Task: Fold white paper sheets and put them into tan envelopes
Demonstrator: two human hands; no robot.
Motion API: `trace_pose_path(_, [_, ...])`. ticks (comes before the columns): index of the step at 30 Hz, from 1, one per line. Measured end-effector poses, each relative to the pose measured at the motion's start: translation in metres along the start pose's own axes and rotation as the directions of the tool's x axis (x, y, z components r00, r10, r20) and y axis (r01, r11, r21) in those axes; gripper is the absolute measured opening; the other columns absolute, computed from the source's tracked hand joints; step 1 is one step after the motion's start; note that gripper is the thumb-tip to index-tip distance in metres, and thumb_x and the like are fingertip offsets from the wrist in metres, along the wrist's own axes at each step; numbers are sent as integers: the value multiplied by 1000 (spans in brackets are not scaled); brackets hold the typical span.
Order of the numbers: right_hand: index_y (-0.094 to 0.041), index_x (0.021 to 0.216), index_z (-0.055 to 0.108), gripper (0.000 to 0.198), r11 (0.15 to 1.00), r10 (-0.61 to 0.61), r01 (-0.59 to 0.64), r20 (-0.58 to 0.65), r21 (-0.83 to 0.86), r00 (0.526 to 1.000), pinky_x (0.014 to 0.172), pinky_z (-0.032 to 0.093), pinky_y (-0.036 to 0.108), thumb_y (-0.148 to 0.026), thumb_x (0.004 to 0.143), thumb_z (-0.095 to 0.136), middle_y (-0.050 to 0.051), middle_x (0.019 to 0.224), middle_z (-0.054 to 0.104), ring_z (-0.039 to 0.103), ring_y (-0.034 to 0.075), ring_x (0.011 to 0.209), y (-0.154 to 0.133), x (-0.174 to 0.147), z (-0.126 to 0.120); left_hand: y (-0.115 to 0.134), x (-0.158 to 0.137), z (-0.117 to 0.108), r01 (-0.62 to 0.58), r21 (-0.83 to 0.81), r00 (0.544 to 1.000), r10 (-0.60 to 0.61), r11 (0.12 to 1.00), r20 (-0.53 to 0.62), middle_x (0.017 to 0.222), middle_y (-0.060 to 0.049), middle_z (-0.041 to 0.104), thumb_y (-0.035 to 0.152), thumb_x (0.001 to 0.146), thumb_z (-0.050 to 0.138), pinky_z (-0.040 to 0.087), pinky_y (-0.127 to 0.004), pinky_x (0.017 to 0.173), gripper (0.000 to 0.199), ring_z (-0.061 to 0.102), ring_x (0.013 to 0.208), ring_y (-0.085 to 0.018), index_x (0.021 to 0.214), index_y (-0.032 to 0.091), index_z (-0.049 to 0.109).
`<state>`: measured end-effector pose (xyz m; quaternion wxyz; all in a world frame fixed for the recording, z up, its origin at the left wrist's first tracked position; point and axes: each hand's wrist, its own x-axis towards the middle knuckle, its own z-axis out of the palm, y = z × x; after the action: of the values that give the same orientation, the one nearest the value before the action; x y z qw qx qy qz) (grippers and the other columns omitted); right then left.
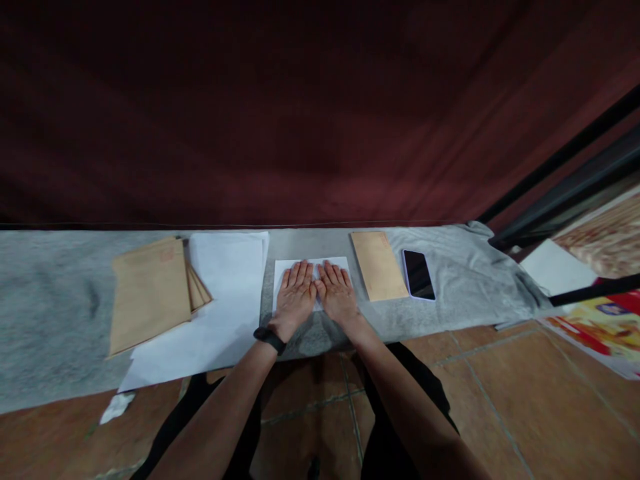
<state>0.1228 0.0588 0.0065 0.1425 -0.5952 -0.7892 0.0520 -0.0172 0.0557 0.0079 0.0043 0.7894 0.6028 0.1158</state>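
A sheet of white paper, perhaps folded, lies flat on the grey cloth in front of me. Pressed on its left part is my left hand, palm down with the fingers stretched out. On the right part rests my right hand, also flat, its thumb meeting the left one. Both hands cover most of the paper. Just to the right lies a brown envelope. To the left, brown envelopes overlap a stack of large white sheets.
A phone with a pale case lies right of the single envelope. Grey cloth covers the long narrow surface, backed by a dark red curtain. Crumpled white paper is on the tiled floor. Dark bars and printed packaging stand at right.
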Motion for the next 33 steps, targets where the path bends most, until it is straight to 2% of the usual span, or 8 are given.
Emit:
trace_pose_path(5, [-13,156,36,56,999,29,-30,-50,-14,998,123,23,47,-40,108,31,13,161,34,31,27,151,1,-1,5,-2,-1,1,5,18,1000,-5,1000,-15,162,-17,34,23,100,25,20,-48,125,58,26,153,-26,153,3,35])
trace_pose_path(12, [-5,155,35,62,998,31,-39,-127,-58,991,121,25,47,-45,108,30,18,160,35,34,30,149,5,-6,9,-7,-5,-2,89,61,996,-88,994,-24,161,-18,34,29,101,26,17,-46,126,60,26,153,-27,153,1,35])
trace_pose_path(21, [-4,155,34,62,997,18,-32,-185,-70,983,119,30,49,-44,108,28,20,158,38,35,29,148,16,-16,10,-7,-9,2,199,18,979,-198,980,-47,163,-20,29,29,99,30,20,-46,125,62,21,154,-28,154,-1,31])
trace_pose_path(26, [-3,155,34,62,995,36,-51,-181,-81,983,119,31,47,-43,107,32,20,158,38,35,30,148,21,-23,8,-9,-13,3,247,16,968,-246,969,-42,162,-22,31,27,98,31,21,-47,125,63,21,154,-29,153,-3,32])
trace_pose_path(33, [-4,156,32,63,996,66,-72,-128,-47,990,120,31,48,-44,107,33,20,160,35,35,30,148,28,-30,3,-15,-21,-2,240,9,968,-239,971,-78,160,-24,34,23,94,34,25,-50,124,63,26,152,-32,151,-4,34])
